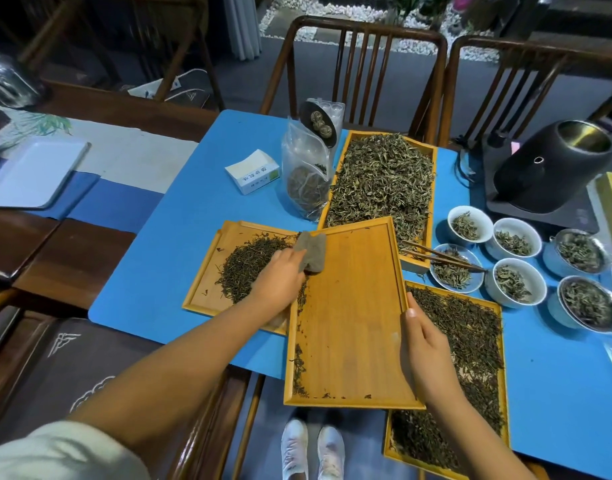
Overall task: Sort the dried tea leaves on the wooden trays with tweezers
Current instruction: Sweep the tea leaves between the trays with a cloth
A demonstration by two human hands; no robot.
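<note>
A: Your left hand point(280, 280) is gripping a grey cloth point(310, 251) at the middle tray's point(349, 306) top-left corner.
B: Right hand point(424, 344)?
A: You're clasping that tray's right rim; tweezers point(439, 257) are lying across a saucer point(454, 269).

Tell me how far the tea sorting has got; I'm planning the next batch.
Done: six small bowls hold picked leaves, and the middle tray is nearly bare. In hand: the right hand tilts that tray while the left hand sweeps it with a cloth. Left: the far tray is piled high; the tweezers lie idle.
</note>
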